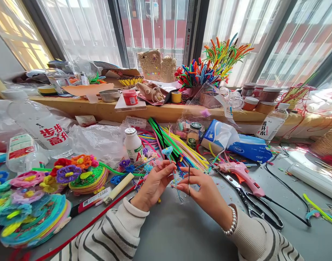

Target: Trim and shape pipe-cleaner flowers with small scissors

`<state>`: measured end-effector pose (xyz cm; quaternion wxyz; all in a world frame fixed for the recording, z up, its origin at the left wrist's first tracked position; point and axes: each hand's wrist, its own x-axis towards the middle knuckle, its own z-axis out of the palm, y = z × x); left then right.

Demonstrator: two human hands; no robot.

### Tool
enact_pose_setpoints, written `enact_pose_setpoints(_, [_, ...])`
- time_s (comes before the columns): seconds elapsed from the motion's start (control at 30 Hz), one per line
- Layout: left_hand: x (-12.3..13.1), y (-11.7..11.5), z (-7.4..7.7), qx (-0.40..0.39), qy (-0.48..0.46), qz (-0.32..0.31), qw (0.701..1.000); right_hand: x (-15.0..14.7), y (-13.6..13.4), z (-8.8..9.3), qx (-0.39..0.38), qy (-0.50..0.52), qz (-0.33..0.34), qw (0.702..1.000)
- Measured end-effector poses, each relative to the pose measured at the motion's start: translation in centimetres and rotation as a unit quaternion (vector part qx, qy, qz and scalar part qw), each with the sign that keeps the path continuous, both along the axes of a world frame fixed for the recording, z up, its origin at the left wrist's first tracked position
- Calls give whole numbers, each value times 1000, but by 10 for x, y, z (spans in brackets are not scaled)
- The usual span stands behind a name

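My left hand is closed, pinching the stem of a light blue pipe-cleaner flower, whose fuzzy head sticks up above my fingertips. Thin blue strands hang below, between my two hands. My right hand is closed around a slim dark metal tool, seen edge-on, so its exact kind is unclear. Small finished pipe-cleaner flowers lie just left of and behind my left hand. Loose pipe cleaners in many colours are heaped behind both hands.
A pink glue gun and large scissors lie at right, with a black cord. Flower-covered stacks of coloured discs stand at left. A white bottle, a glass jar and a tissue pack stand behind.
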<state>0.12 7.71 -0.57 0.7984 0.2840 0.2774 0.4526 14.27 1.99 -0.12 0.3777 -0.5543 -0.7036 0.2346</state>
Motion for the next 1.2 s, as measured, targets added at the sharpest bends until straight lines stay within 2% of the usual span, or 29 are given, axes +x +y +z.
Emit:
enact_pose_setpoints(0.23, [2, -3, 5, 18, 16, 0, 1000, -12, -6, 4, -77, 83, 11, 993])
enact_pose_setpoints(0.33, [3, -4, 5, 25, 37, 1, 999, -10, -4, 2, -85, 96, 5, 992])
enact_pose_setpoints(0.47, [3, -3, 2, 29, 41, 44, 998, -8, -3, -2, -101, 105, 17, 989])
enact_pose_setpoints(0.67, [-2, 2, 0, 21, -6, 78, 997, -2, -2, -10, -75, 138, 73, 985])
enact_pose_setpoints(0.8, [-4, 4, 1, 18, -22, 63, 998, -2, -7, -11, -66, 100, 140, 983])
enact_pose_setpoints(1.07, [-1, 2, 4, 6, -41, 48, 998, -9, -14, -14, -81, -33, 182, 979])
enact_pose_setpoints(1.2, [-1, 2, 3, 2, -40, 41, 998, -10, -14, -17, -75, -74, 181, 978])
